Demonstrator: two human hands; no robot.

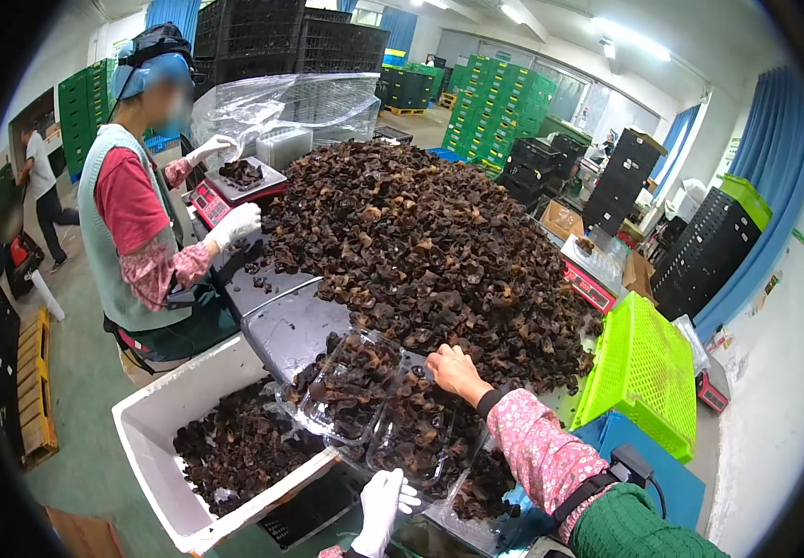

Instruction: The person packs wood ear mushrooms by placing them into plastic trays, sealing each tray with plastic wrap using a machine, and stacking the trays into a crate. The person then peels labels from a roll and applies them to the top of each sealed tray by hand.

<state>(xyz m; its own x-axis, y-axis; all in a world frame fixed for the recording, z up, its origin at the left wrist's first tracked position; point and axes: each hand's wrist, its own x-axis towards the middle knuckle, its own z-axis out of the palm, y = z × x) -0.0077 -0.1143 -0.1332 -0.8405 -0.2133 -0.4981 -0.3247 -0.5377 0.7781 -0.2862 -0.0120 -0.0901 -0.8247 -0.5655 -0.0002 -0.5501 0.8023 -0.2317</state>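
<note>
A large heap of dark brown wood ear mushrooms [421, 223] covers the table. My right hand [459, 374], bare, rests at the heap's near edge with its fingers bent and apart; their tips are partly hidden. Below it lies a clear plastic tray [411, 437] filled with mushrooms. Left of that, another filled clear tray [351, 386] overhangs a white foam box [156, 409]. My left hand [383, 510], in a white glove, is near the front tray's lower edge, fingers stretched out and nothing visible in them.
A co-worker [146, 205] in white gloves sits left, beside a red scale [211, 200] with mushrooms on it. A lime green basket [639, 372] stands right, near another red scale [591, 284]. Loose mushrooms fill part of the foam box. Green crates [495, 107] are stacked behind.
</note>
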